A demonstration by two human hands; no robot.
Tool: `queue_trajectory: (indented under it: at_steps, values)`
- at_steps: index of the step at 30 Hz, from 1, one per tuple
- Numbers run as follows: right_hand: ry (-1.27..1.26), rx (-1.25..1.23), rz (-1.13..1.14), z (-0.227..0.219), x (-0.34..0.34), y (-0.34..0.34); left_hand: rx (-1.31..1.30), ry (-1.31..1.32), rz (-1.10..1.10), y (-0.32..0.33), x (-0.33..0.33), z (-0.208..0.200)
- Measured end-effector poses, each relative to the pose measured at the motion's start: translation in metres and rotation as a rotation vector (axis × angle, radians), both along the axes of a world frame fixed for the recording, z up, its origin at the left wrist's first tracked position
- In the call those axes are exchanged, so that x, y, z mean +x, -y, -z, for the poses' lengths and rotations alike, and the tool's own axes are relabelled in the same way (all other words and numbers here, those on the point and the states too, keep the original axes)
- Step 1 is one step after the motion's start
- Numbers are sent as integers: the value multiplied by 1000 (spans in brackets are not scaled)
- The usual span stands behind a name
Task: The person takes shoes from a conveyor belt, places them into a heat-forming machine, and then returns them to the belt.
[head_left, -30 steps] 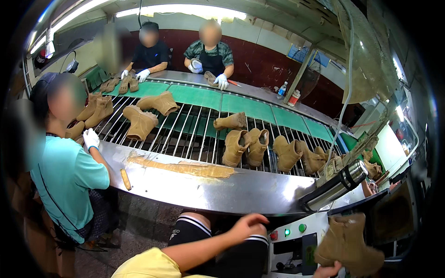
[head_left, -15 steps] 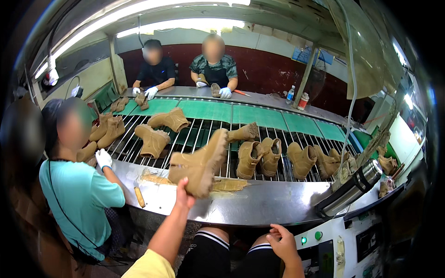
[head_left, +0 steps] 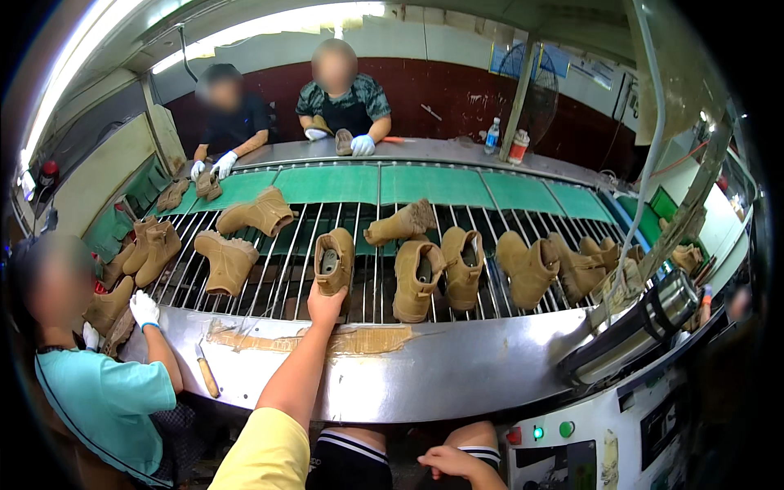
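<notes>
My left hand (head_left: 327,302) grips a tan ankle boot (head_left: 333,253) by its heel end. The boot stands upright on the metal rods of the conveyor (head_left: 304,261), its opening turned up. Low over my right thigh is my right hand (head_left: 449,461), its fingers loosely bent and apart, holding nothing. To the right of the held boot, another tan boot (head_left: 416,282) stands upright, and a boot lying on its side (head_left: 400,223) rests just behind. On the left, a tipped boot (head_left: 226,263) lies with its sole up and away from me.
A steel ledge (head_left: 457,359) runs along my side, with a wooden-handled knife (head_left: 207,374) on it. A steel flask (head_left: 633,327) leans at the right by a control panel (head_left: 563,457). A co-worker in turquoise (head_left: 106,400) sits left; two gloved people work across the conveyor.
My left hand has lowered the boot from above the ledge onto the rods, turning it from sole-sideways to upright. My right hand has moved left over my thigh. The view has shifted right.
</notes>
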State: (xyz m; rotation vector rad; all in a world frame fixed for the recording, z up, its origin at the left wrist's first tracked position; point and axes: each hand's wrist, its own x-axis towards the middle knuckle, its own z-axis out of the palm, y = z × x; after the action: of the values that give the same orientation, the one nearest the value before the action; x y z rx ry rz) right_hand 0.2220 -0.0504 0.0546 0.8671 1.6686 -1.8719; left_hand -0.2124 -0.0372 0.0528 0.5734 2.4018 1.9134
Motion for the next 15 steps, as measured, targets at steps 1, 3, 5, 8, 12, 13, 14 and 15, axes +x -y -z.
queue_trajectory:
  at_steps: [1, 3, 5, 8, 12, 13, 14, 15]
  values:
    - [-52, -97, -44, 15, -11, 5, -29, 16, 40, -1, 3, 1]
    - [-147, -143, -308, 11, -52, 17, -89, 25, 109, 1, -1, -3]
    - [-301, -136, -494, 25, -90, 34, -95, 14, 298, 11, -13, -1]
    - [-244, -41, -727, 30, -140, 45, -238, -180, 136, 4, 13, -32]
    - [-245, -279, -699, 56, -160, 48, -131, -783, 57, -14, 41, -109]
    - [-252, -387, -683, 62, -158, 48, -152, -851, 157, -22, 30, -115]
    - [-247, -443, -653, 65, -154, 37, -213, -865, 238, -52, 28, -120]
    - [-234, -464, -629, 65, -152, 33, -279, -874, 313, -80, 29, -122]
